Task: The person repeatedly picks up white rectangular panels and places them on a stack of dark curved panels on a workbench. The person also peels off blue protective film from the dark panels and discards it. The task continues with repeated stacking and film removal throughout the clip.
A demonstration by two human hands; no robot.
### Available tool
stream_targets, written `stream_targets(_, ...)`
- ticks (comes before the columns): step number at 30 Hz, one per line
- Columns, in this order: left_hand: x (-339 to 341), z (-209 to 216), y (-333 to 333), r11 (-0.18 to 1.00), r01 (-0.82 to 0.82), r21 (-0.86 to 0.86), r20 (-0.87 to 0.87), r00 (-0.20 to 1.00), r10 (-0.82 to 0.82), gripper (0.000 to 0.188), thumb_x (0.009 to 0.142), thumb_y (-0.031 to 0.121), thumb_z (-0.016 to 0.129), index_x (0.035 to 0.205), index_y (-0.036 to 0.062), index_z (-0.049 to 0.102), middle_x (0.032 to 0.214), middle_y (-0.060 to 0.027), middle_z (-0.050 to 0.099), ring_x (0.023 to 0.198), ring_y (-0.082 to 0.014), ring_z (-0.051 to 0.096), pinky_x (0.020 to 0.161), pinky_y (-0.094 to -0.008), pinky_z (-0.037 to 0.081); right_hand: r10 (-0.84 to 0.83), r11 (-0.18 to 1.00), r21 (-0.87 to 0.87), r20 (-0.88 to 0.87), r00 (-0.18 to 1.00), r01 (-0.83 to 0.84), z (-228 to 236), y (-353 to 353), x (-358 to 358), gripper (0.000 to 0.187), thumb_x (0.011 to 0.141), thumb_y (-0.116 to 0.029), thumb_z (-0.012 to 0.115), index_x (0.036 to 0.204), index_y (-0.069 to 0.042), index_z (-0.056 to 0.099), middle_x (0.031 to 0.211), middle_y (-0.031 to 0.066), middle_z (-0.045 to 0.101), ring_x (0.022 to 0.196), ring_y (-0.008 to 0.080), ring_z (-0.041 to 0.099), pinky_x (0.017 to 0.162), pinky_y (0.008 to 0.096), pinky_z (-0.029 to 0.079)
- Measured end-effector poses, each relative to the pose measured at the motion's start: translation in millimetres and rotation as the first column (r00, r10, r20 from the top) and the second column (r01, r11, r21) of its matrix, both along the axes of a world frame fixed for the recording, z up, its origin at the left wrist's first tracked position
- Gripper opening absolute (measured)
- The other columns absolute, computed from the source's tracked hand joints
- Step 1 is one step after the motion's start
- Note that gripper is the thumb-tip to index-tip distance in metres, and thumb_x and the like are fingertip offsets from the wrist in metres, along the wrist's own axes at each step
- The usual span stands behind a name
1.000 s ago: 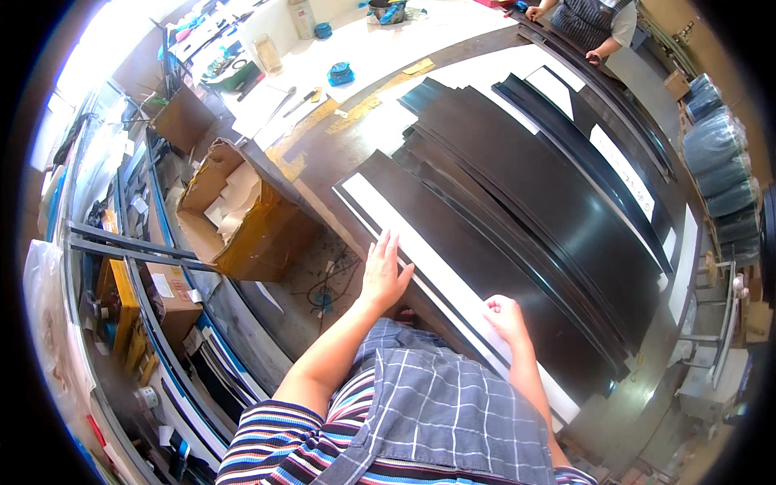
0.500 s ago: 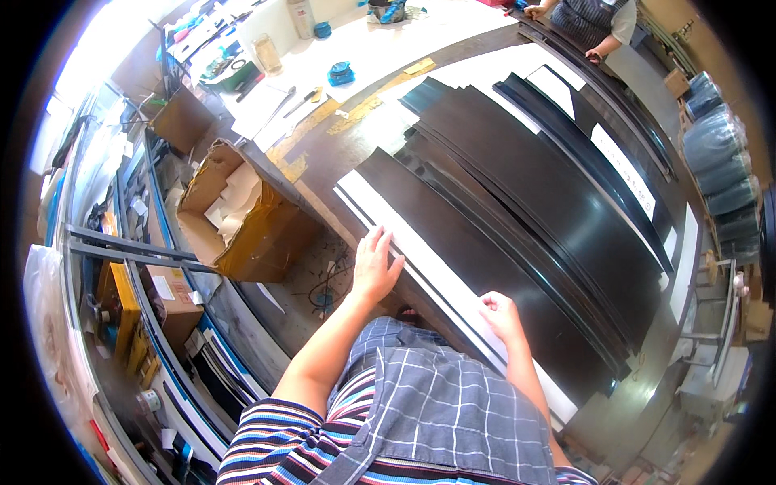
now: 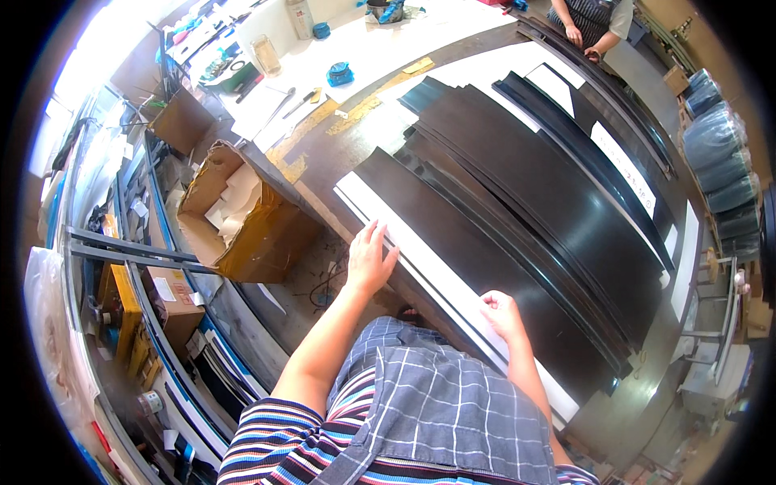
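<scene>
Along the near edge of the table lies a long white strip (image 3: 436, 271), with a thin dark line running lengthwise beside its near margin. My left hand (image 3: 372, 259) rests over the strip's near edge toward its far-left end, fingers stretched out. Farther right, my right hand (image 3: 503, 315) is closed at the strip, thumb and curled fingers pressed together on it. Just beyond the strip is a dark brown sheet (image 3: 477, 275), flat on the table. More long dark sheets (image 3: 558, 194) are stacked and overlapping behind it.
A torn cardboard box (image 3: 267, 234) with paper pieces stands left of the table. Shelving (image 3: 129, 250) holding boxes and sheets runs along the left. A blue tape-like roll (image 3: 340, 74) sits on the white surface (image 3: 372, 48). Across the table, a co-worker's hands (image 3: 584, 44) handle a dark strip.
My left hand has shifted slightly left and toward me along the strip's edge. My right hand stays almost in place. The co-worker's hands have come closer together.
</scene>
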State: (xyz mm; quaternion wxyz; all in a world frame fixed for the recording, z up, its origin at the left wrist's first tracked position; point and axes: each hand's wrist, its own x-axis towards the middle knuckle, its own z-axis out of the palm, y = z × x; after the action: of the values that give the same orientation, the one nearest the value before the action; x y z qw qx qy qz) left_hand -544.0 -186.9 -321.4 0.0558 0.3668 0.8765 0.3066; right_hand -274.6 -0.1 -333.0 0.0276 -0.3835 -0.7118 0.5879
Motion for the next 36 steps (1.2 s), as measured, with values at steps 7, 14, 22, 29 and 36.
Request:
stream_targets(7,-23,-1,4,1.0,-0.023,0.012,-0.085,0.996,0.024,0.055,0.083,0.026,0.066,0.13,0.0027,0.05,0.134,-0.0162,0.051,0.124,-0.0342,0.046,0.103,-0.0448,0.037,0.018,0.998,0.053,0.02,1.0,-0.019,3,-1,-1,0.007,0.079,-0.006,0.068,0.083,-0.001,0.067,0.068,0.0001,0.063,0.06,0.0046,0.056,0.056,0.0227,0.044)
stream_targets(14,-60,-2,4,0.996,-0.06,-0.068,-0.134,0.99,0.05,0.048,0.085,0.026,0.065,0.126,0.0037,0.054,0.129,-0.0128,0.054,0.118,-0.0331,0.05,0.098,-0.0441,0.04,0.023,0.994,0.101,0.08,0.997,-0.031,2,-1,-3,0.012,0.078,-0.012,0.069,0.083,-0.001,0.068,0.068,0.0037,0.065,0.063,0.008,0.06,0.06,0.0253,0.047)
stream_targets(22,-60,1,16,0.987,-0.078,-0.138,-0.22,0.974,0.046,0.045,0.079,0.032,0.07,0.111,0.0034,0.062,0.119,-0.0109,0.059,0.111,-0.0326,0.052,0.093,-0.044,0.044,-0.036,0.999,0.043,0.113,0.993,0.031,18,0,11,0.02,0.074,-0.018,0.075,0.086,-0.003,0.07,0.078,0.0083,0.068,0.069,0.0129,0.064,0.066,0.0279,0.051)
stream_targets(29,-59,1,17,0.973,-0.078,-0.216,-0.211,0.977,0.032,0.048,0.079,0.038,0.07,0.112,0.0046,0.06,0.124,-0.0107,0.056,0.115,-0.0334,0.049,0.095,-0.0457,0.042,0.121,0.987,0.032,0.49,0.863,-0.156,47,21,108,0.023,0.077,-0.021,0.073,0.071,0.0,0.067,0.062,0.0074,0.061,0.058,0.0124,0.055,0.055,0.0324,0.044)
stream_targets(36,-55,10,21,0.963,-0.078,-0.26,-0.208,0.978,0.024,0.052,0.08,0.039,0.069,0.116,0.0023,0.059,0.126,-0.0127,0.055,0.118,-0.0339,0.049,0.099,-0.0443,0.042,0.053,0.976,0.136,0.615,0.787,-0.172,55,15,105,0.032,0.075,-0.034,0.072,0.072,-0.002,0.068,0.071,0.0165,0.066,0.068,0.0288,0.065,0.064,0.0389,0.049)
